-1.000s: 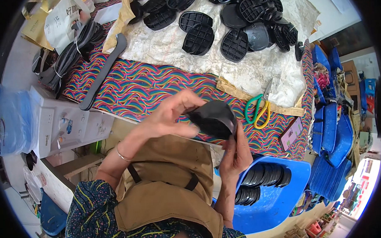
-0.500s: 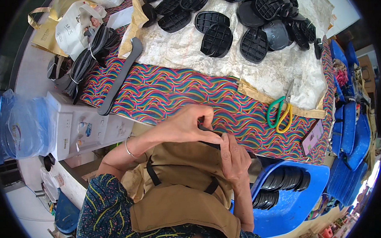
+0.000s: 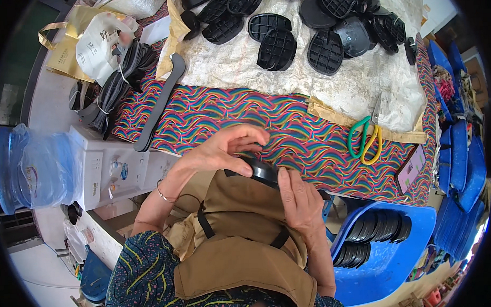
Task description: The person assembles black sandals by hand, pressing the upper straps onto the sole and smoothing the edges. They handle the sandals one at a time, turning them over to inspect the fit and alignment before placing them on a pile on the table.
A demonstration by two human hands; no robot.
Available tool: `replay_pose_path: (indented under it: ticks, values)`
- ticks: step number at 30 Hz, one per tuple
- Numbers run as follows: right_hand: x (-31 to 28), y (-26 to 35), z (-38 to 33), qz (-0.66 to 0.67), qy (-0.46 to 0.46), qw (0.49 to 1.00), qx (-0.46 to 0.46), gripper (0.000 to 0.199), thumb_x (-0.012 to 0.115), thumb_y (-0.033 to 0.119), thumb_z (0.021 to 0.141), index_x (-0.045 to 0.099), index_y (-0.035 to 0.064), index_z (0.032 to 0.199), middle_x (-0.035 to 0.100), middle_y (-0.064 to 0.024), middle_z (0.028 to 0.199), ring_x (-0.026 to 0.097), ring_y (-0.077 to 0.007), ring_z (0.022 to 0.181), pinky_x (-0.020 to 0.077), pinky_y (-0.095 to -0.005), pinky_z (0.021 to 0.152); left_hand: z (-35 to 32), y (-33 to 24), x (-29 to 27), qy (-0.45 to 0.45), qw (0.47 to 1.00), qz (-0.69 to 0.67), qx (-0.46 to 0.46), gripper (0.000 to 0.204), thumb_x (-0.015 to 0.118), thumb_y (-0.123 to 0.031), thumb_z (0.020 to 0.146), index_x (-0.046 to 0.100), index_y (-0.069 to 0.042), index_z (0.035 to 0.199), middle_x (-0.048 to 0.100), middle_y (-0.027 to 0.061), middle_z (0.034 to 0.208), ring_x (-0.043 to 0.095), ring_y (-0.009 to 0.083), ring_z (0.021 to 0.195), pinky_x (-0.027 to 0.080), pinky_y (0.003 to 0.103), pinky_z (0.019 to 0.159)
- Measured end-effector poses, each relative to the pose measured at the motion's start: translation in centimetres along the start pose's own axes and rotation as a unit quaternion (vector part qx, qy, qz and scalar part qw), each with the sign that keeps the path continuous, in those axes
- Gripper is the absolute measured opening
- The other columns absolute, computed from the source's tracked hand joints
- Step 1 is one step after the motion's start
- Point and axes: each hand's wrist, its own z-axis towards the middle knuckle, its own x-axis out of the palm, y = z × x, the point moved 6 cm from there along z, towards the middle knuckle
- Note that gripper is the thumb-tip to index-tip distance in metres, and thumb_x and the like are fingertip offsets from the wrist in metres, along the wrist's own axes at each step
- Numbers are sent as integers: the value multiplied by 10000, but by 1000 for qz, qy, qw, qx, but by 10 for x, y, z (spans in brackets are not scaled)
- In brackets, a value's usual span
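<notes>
A shiny black rounded piece (image 3: 263,172) is held at waist height, just off the table's near edge. My right hand (image 3: 300,200) is closed on its right end, with the fingers lying over it. The thumb of my left hand (image 3: 223,149) rests on the left end, while its fingers are lifted and apart from the piece. The underside of the piece is hidden. On a pale sheet (image 3: 226,73) at the far side lie several black oval pads (image 3: 277,49) with ribbed grids.
Scissors (image 3: 365,139) with green and yellow handles lie right of centre, near a phone (image 3: 411,169). Long black strips (image 3: 160,105) lie at the left. A blue tub (image 3: 387,275) holding stacked black pieces stands at lower right. A water dispenser (image 3: 111,166) is at the left.
My left fingers, curled in before, have opened and lifted off. The black piece is turned, showing more of its shiny face. My right hand keeps its hold.
</notes>
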Motion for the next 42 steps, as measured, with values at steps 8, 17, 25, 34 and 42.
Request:
replay_pose_path:
  ticks: [8, 17, 25, 34, 42]
  values:
    - [1, -8, -6, 1, -15, 1000, 13, 469, 610, -4, 808, 568, -70, 1271, 621, -185, 1078, 602, -194, 730, 515, -308, 611, -32, -44, -10, -171, 954, 247, -1, 481, 778, -42, 767, 626, -35, 1224, 629, 88, 1229, 598, 199, 1132, 473, 360, 999]
    - [-3, -22, -15, 225, -18, 953, 203, 435, 593, 74, 900, 543, -28, 1320, 640, -172, 1145, 662, -248, 879, 544, -325, 693, 10, -18, 54, -90, 958, 260, -78, 383, 761, -60, 797, 672, -13, 1167, 689, 112, 1140, 633, 229, 1082, 473, 351, 955]
    - [23, -50, -64, 646, 144, 555, 503, 378, 577, 302, 1002, 627, -49, 1136, 690, -90, 979, 630, -133, 876, 486, -246, 765, 9, -22, 57, -63, 953, 296, -2, 466, 821, -134, 776, 653, -33, 1199, 675, 115, 1111, 627, 235, 1043, 479, 349, 914]
    - [-36, -40, -20, 423, 48, 849, 313, 172, 791, 37, 756, 652, 5, 851, 620, -121, 722, 604, -270, 630, 457, -346, 566, 1, -14, 51, -68, 956, 286, 6, 474, 827, -151, 771, 636, -20, 1184, 659, 114, 1135, 608, 249, 1061, 467, 371, 936]
    - [-7, -59, -41, 447, 56, 788, 420, 154, 792, 36, 751, 674, 7, 845, 644, -116, 733, 614, -268, 643, 465, -356, 585, 2, -6, 45, -68, 969, 238, 1, 510, 844, -166, 755, 618, -6, 1184, 646, 116, 1145, 591, 254, 1086, 451, 378, 959]
